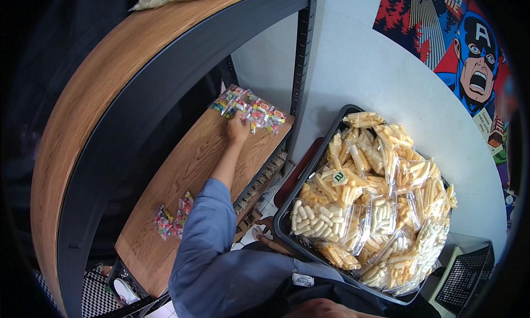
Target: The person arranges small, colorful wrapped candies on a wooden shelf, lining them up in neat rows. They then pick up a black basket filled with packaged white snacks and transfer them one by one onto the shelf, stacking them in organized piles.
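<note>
My left hand (238,127) reaches over the wood-topped shelf with its fingertips on a clear packet of colourful wrapped candies (240,104). That packet lies among several like it at the shelf's far end. Bulging with bagged snacks, a black plastic tub (290,194) is held against my body on the right. My right hand (271,237) shows partly at the tub's left side, its palm hidden beneath; it appears to support the tub. Pale yellow puffed snack tubes (343,185) in clear bags fill it, with whiter finger-shaped ones (319,220) near the front.
More candy packets (174,218) lie on the near part of the wooden shelf (190,160). An upper shelf (78,111) curves overhead, held by a black slotted post (303,49). A black basket (466,276) stands low right. Comic-style posters (468,53) cover part of the wall.
</note>
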A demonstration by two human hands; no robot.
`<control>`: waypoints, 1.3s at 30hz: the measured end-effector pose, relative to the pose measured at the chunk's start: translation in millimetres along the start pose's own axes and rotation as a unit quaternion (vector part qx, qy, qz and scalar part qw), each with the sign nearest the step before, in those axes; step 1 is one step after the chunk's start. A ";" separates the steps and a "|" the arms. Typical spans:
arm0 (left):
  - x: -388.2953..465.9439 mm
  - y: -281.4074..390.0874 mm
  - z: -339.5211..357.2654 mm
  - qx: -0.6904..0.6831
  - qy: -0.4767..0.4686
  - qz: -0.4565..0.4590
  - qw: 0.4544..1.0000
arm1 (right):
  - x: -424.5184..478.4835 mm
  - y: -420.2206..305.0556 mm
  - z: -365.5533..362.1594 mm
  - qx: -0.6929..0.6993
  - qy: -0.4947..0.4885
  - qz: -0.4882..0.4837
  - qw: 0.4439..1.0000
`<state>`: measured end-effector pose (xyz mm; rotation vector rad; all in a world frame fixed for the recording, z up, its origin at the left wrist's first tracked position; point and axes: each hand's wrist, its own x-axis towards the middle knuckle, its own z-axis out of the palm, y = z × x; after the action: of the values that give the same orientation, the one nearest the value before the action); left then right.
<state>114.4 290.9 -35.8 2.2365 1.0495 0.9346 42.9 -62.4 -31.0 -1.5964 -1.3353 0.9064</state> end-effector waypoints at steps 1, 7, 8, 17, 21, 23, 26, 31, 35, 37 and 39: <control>0.8 -1.9 -0.9 0.023 -0.013 -0.007 1.000 | 0.4 0.1 -0.1 -0.001 -0.001 0.000 1.000; -17.1 20.7 -9.5 0.140 0.094 0.071 0.983 | -2.1 2.2 2.7 -0.002 0.003 0.006 1.000; -21.6 22.5 -10.9 0.132 0.074 0.081 0.985 | -2.2 2.5 3.3 -0.002 0.004 0.006 1.000; -41.2 34.7 -6.8 0.104 -0.025 0.133 0.985 | -8.9 3.5 4.9 -0.009 0.008 0.008 1.000; -44.1 45.8 14.5 0.124 -0.051 0.236 0.962 | -17.9 4.1 3.4 -0.012 0.009 0.005 1.000; -49.7 50.5 22.5 0.131 -0.083 0.243 0.958 | -18.6 6.7 0.7 -0.008 0.016 0.002 1.000; -59.3 55.6 27.4 0.110 -0.123 0.205 0.965 | -29.7 6.6 -1.0 -0.011 0.018 0.009 1.000; -66.2 57.0 26.2 0.111 -0.106 0.214 0.965 | -25.5 11.1 3.2 -0.009 0.016 0.008 1.000; -73.3 66.3 14.9 0.102 -0.085 0.195 0.972 | -16.9 12.6 12.9 -0.010 0.012 0.010 1.000; -76.3 58.0 13.0 0.118 -0.088 0.196 0.969 | -13.3 12.6 15.0 -0.009 0.009 0.002 1.000; -76.0 55.3 11.5 0.125 -0.083 0.197 0.969 | -11.7 12.1 18.7 -0.009 0.004 -0.005 1.000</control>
<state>113.0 196.3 -34.4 2.7464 0.6902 0.7803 28.4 -72.0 -49.2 -1.6042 -1.3473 0.8844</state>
